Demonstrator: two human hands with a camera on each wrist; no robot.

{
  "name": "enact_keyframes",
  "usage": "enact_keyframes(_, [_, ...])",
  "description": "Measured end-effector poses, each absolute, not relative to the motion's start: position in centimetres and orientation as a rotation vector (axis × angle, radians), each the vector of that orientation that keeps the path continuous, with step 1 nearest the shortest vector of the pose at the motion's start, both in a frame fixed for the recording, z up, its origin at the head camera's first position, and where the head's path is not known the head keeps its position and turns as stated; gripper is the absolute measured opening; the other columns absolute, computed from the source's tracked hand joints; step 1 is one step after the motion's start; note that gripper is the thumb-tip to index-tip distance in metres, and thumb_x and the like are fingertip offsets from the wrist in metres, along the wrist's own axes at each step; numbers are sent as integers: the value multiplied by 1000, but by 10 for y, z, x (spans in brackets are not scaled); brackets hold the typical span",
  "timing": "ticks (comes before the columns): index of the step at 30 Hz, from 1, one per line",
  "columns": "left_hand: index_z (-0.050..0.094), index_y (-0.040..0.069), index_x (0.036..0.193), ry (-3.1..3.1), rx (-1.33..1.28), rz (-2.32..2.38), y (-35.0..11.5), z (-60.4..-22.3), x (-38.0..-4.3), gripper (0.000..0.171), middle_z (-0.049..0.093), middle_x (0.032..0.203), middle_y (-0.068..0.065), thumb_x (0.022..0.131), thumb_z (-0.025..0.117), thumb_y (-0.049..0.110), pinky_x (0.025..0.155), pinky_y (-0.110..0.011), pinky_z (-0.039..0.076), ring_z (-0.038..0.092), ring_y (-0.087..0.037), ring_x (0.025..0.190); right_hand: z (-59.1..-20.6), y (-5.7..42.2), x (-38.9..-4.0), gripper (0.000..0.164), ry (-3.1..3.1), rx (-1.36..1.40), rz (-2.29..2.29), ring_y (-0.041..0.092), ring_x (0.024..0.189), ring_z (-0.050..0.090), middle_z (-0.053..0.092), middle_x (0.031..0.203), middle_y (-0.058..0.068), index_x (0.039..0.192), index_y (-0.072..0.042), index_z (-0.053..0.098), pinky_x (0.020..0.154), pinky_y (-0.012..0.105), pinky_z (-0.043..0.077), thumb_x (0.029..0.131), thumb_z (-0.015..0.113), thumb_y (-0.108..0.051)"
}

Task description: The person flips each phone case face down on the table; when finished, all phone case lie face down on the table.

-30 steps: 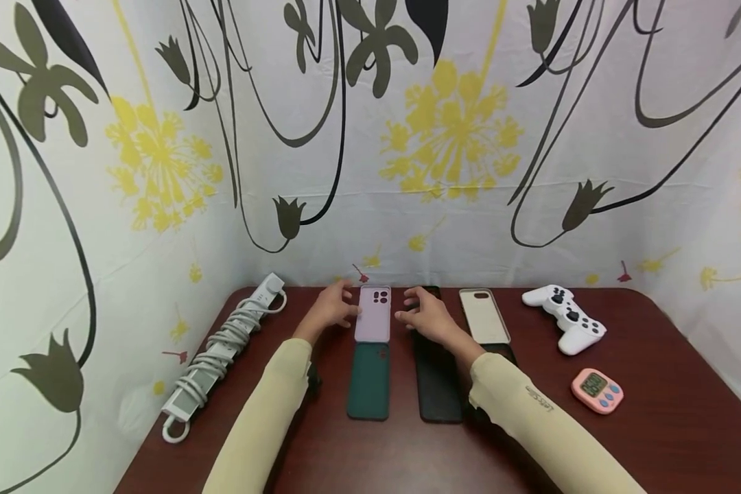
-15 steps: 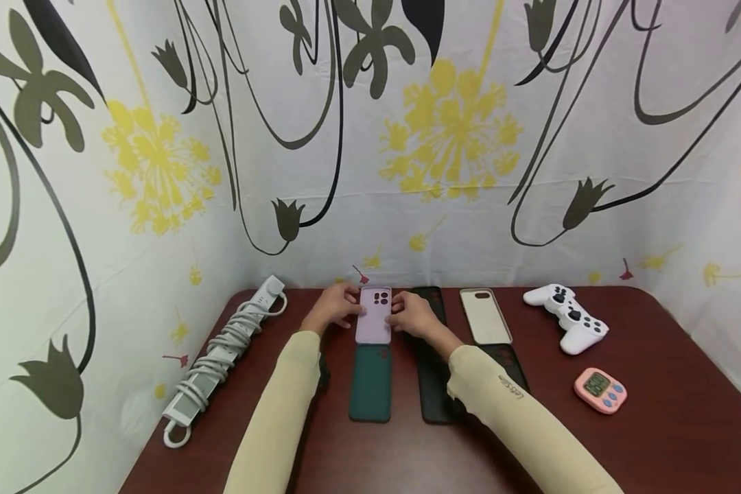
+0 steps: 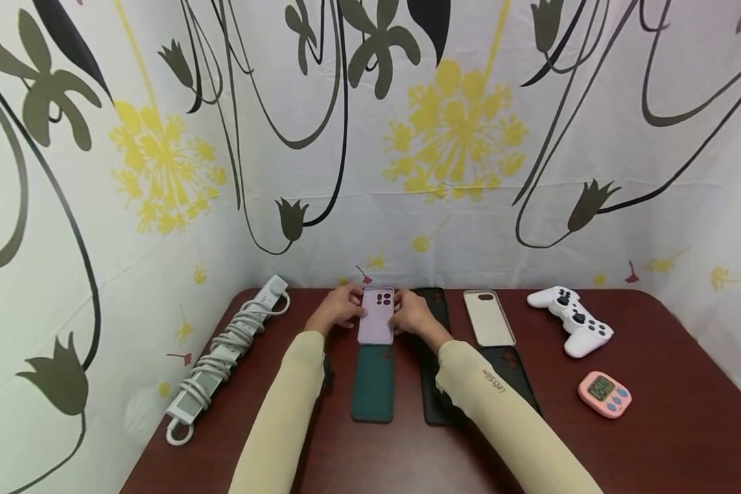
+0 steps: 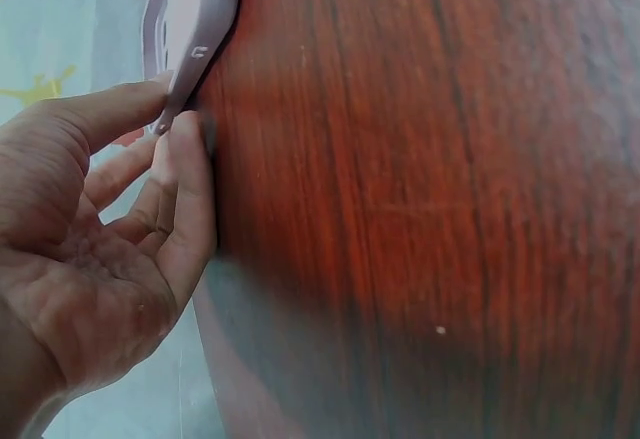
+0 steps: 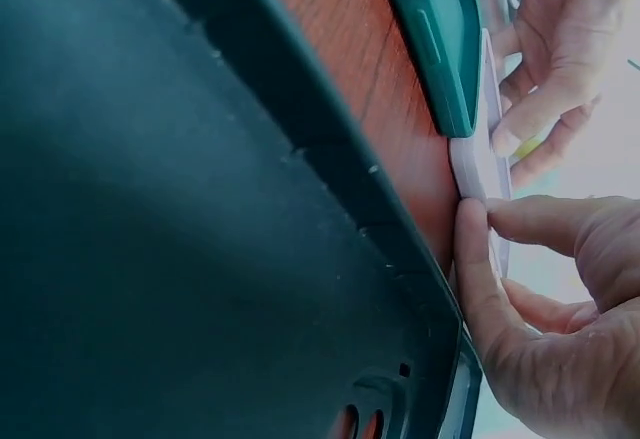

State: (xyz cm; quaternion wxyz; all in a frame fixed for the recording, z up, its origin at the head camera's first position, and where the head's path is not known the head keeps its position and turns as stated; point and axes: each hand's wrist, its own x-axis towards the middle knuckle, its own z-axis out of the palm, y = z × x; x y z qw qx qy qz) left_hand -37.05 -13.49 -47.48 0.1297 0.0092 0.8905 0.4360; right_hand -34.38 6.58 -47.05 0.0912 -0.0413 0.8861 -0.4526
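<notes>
A lilac phone case [image 3: 375,326] lies at the far edge of the table, its inside facing up. My left hand [image 3: 337,307] pinches its left edge between thumb and fingers; the left wrist view shows the hand [image 4: 110,189] at the case's side wall [image 4: 205,29]. On the opposite edge, my right hand [image 3: 411,313] pinches the case, with thumb and index finger meeting at the rim in the right wrist view. A teal phone case [image 3: 373,384] lies end to end with the lilac one, on the near side.
Black phone cases [image 3: 435,405] lie right of the teal one, partly under my right arm. Beyond them are a cream phone case [image 3: 490,322] and another black case [image 3: 511,360]. A white game controller [image 3: 571,321] and pink timer [image 3: 604,394] sit right; a cord-wrapped power strip [image 3: 222,360] left.
My right hand has moved left from over the black case to the lilac case's right edge. My left hand has closed in on its left edge. The case stays about in place.
</notes>
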Motion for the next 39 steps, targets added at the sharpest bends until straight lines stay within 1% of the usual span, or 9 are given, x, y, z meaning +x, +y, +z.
enact_keyframes(9, [56, 10, 140, 2729, 42, 1085, -131, -472, -369, 42, 62, 113, -12, 99, 66, 13, 64, -33, 64, 67, -25, 93, -474, 60, -344, 54, 2653, -127, -1357, 20, 57, 70, 66, 92, 16, 135, 7, 57, 53, 32, 63, 84, 75, 11])
enact_keyframes(16, [51, 5, 144, 2723, 77, 1190, -125, -468, -370, 44, 61, 131, -18, 101, 61, 8, 59, -39, 62, 68, -34, 108, -471, 56, -340, 54, 2621, -87, -1411, 22, 61, 73, 72, 96, 21, 139, 6, 61, 56, 34, 64, 88, 77, 8])
enact_keyframes(19, [50, 4, 146, 2709, 90, 1232, -123, -465, -369, 45, 61, 135, -20, 101, 59, 5, 58, -39, 61, 68, -36, 109, -472, 58, -341, 56, 2599, -86, -1439, 21, 61, 73, 72, 97, 22, 141, 6, 59, 57, 34, 65, 88, 77, 8])
enact_keyframes(24, [50, 3, 147, 2632, 90, 1346, -129, -464, -367, 48, 59, 140, -23, 100, 57, 3, 62, -45, 64, 67, -39, 112, -474, 56, -341, 56, 2553, -96, -1491, 21, 62, 73, 70, 98, 22, 141, 7, 59, 57, 35, 65, 88, 76, 10])
enact_keyframes(28, [47, 3, 152, 2530, 63, 1436, -137, -465, -366, 51, 56, 144, -25, 102, 58, 3, 67, -49, 66, 64, -41, 122, -475, 52, -339, 54, 2547, -106, -1501, 21, 63, 72, 68, 96, 19, 138, 7, 60, 57, 34, 65, 87, 77, 10])
enact_keyframes(31, [44, 4, 156, 2457, 61, 1492, -141, -465, -366, 52, 54, 148, -24, 105, 55, 5, 70, -48, 66, 62, -41, 128, -476, 51, -337, 50, 2559, -131, -1493, 20, 65, 72, 63, 98, 17, 135, 9, 60, 57, 33, 65, 87, 77, 9])
enact_keyframes(35, [39, 7, 160, 2351, 94, 1563, -145, -465, -366, 55, 51, 154, -23, 106, 51, 7, 71, -45, 66, 62, -40, 129, -476, 53, -336, 46, 2573, -150, -1496, 23, 68, 73, 59, 99, 15, 131, 10, 61, 57, 33, 65, 87, 75, 10])
enact_keyframes(37, [36, 7, 162, 2295, 109, 1598, -147, -464, -365, 59, 49, 157, -23, 105, 51, 6, 71, -44, 66, 62, -40, 130, -476, 53, -336, 46, 2564, -149, -1503, 26, 70, 74, 61, 100, 16, 132, 10, 61, 57, 33, 65, 88, 75, 9])
enact_keyframes(39, [34, 8, 163, 2257, 121, 1623, -150, -463, -364, 61, 48, 160, -23, 104, 52, 4, 70, -42, 65, 61, -40, 131, -477, 54, -336, 46, 2551, -140, -1505, 27, 74, 75, 64, 103, 19, 137, 9, 60, 59, 33, 65, 93, 73, 4])
